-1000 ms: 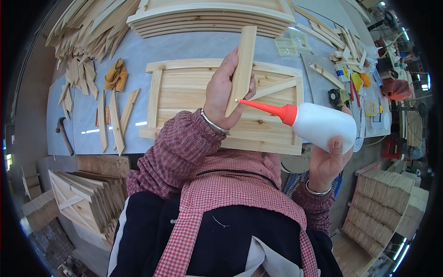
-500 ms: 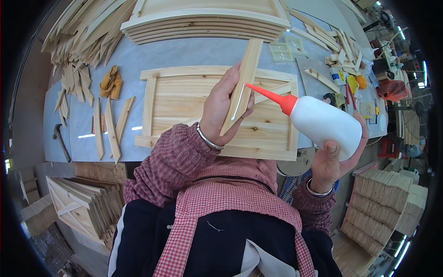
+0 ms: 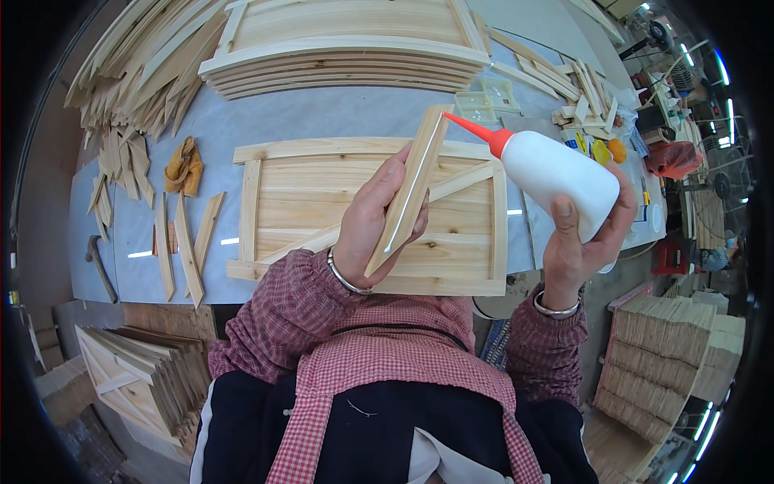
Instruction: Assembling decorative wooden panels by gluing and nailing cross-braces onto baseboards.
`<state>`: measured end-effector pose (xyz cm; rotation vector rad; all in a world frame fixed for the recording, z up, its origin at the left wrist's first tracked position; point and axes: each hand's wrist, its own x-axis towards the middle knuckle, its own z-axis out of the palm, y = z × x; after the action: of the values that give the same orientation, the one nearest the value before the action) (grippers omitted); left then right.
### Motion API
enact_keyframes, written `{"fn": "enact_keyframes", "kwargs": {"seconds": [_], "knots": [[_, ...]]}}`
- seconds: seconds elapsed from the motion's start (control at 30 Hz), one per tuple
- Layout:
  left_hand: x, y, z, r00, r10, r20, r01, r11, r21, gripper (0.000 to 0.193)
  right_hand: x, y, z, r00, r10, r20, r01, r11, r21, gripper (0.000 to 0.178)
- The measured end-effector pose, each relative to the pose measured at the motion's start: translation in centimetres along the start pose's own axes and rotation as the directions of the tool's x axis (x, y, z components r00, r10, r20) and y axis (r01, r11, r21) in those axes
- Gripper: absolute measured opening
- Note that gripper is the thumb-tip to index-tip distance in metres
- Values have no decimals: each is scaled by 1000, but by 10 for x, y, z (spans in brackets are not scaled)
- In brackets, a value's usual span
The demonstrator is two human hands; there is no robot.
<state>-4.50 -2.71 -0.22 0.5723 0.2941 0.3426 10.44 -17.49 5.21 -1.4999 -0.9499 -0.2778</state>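
Observation:
A short wooden slat (image 3: 417, 179) with slanted ends is gripped in my left hand (image 3: 377, 214), tilted over the table. Along its face runs a line of white glue, from near its lower end almost to the top. My right hand (image 3: 587, 234) is wrapped round a white glue bottle (image 3: 558, 179) with a red pointed nozzle. The nozzle's tip is at the slat's upper end, where the glue line stops. Beneath my hands lies a framed wooden panel (image 3: 322, 198) with a diagonal brace; my left hand and the slat hide part of it.
Stacked framed panels (image 3: 347, 68) stand at the back of the table (image 3: 298, 113). Thin slats (image 3: 145, 56) pile up at the far left. Nearer are loose slats (image 3: 185, 246), a yellow glove (image 3: 184, 167) and a hammer (image 3: 101, 269). Wood offcuts (image 3: 584, 93) lie at the back right.
The glue line has grown longer as the nozzle moved up the slat to its upper end. The slat and my left hand sit slightly lower and further left in view.

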Motion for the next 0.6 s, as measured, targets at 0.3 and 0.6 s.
{"fn": "enact_keyframes", "kwargs": {"seconds": [0.3, 0.6], "knots": [[-10, 10, -10, 987, 65, -148, -7, 931, 366, 41, 10, 39, -9, 890, 451, -70, -363, 792, 490, 55], [-19, 49, -83, 812, 335, 478, -320, -430, 844, 29, -37, 89, -74, 571, 806, 154, -555, 241, 796, 60]]}}
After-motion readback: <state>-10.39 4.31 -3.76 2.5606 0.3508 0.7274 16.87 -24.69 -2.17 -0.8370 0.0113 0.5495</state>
